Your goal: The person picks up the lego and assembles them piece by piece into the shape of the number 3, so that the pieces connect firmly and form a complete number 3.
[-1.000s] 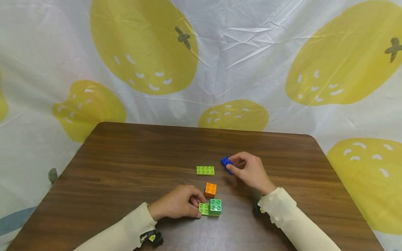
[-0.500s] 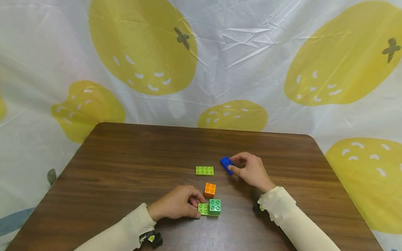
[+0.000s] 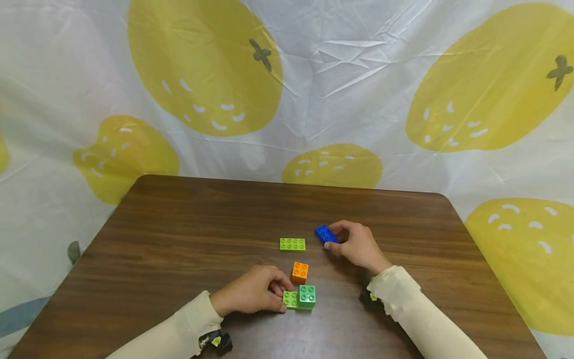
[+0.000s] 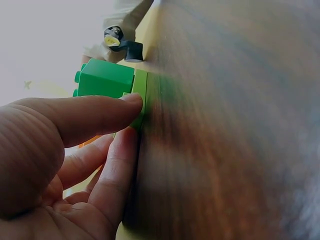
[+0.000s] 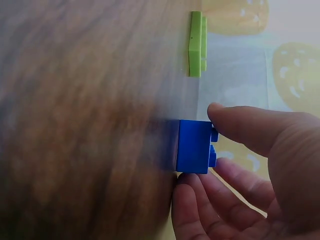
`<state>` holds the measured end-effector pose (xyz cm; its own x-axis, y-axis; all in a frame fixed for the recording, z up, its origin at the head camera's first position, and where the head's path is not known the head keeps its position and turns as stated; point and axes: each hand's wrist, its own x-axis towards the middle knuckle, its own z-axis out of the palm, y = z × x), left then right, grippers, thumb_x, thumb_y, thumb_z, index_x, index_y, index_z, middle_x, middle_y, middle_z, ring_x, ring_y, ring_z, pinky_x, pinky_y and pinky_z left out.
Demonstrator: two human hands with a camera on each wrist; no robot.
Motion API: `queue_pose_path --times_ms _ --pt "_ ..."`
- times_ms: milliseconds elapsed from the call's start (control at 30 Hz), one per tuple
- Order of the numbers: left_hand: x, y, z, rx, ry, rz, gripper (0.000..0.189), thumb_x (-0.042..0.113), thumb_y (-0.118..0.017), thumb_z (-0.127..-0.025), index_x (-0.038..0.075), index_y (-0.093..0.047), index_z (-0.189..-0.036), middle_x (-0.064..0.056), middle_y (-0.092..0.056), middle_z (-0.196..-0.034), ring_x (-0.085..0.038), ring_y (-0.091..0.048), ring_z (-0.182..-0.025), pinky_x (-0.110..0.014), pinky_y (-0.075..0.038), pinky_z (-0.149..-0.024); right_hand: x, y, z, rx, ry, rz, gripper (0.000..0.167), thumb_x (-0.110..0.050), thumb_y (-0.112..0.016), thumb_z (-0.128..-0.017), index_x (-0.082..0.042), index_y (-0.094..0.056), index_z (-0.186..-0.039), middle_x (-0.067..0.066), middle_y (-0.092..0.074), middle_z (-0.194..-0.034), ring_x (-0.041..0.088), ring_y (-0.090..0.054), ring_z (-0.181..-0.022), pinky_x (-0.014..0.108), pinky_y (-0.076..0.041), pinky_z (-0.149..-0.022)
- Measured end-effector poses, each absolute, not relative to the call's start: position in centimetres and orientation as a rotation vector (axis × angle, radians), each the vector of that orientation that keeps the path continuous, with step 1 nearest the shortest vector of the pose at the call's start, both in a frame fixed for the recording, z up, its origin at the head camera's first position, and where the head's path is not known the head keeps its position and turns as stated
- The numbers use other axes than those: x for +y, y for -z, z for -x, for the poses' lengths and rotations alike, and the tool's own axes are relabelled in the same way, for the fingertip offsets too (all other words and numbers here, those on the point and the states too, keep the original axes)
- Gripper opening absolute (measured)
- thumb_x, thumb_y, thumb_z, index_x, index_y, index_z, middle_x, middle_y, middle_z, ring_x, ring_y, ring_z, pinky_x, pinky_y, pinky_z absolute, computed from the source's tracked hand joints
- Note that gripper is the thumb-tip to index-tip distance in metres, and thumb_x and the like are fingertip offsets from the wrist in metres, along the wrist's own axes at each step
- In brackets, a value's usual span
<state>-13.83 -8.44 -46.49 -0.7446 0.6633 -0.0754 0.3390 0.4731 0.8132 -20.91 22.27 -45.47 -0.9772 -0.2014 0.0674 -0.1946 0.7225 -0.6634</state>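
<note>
In the head view my left hand (image 3: pixel 253 290) pinches the left end of a thin light-green building brick (image 3: pixel 290 299) between thumb and fingers. A taller green brick (image 3: pixel 307 296) sits on that brick's right half. Farther back, my right hand (image 3: pixel 358 245) has its thumb and fingers around a blue brick (image 3: pixel 326 234), studs up and lying at a slant. The right wrist view shows the thumb at one side of the blue brick (image 5: pixel 194 146) and curled fingers at the other. The left wrist view shows the thumb against the light-green brick (image 4: pixel 141 82).
An orange brick (image 3: pixel 300 272) stands just behind the green one. Another thin light-green brick (image 3: pixel 292 244) lies left of the blue brick. Everything is on a brown wooden table (image 3: pixel 202 214); a white cloth (image 3: pixel 341 99) with yellow fruit prints hangs behind it.
My right hand has shifted slightly toward me and to the right, and more of the blue brick's studded top shows. The left hand and its bricks have stayed in place.
</note>
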Motion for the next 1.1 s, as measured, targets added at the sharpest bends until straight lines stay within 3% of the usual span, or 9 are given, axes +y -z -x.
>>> queue_pose_path --times_ms 233,1100 --pt "-8.48 46.44 13.88 2.335 -1.171 -0.832 0.030 0.013 -0.092 -0.077 0.017 -0.080 -0.104 0.011 -0.071 -0.094 0.001 -0.064 -0.082 -0.019 -0.054 -0.077 22.06 45.44 21.10 2.880 1.057 0.310 0.051 -0.030 -0.091 -0.084 -0.008 -0.073 -0.126 0.008 -0.077 -0.109 0.019 -0.070 -0.094 0.036 -0.058 -0.084" --pt "-8.63 46.26 14.05 2.323 -1.171 -0.822 0.029 0.016 -0.093 -0.078 0.018 -0.080 -0.104 0.011 -0.069 -0.094 0.002 -0.063 -0.082 -0.019 -0.054 -0.077 22.32 45.31 20.85 2.862 1.074 0.287 0.041 -0.026 -0.088 -0.088 -0.007 -0.076 -0.122 0.009 -0.079 -0.110 0.020 -0.074 -0.094 0.040 -0.063 -0.084"
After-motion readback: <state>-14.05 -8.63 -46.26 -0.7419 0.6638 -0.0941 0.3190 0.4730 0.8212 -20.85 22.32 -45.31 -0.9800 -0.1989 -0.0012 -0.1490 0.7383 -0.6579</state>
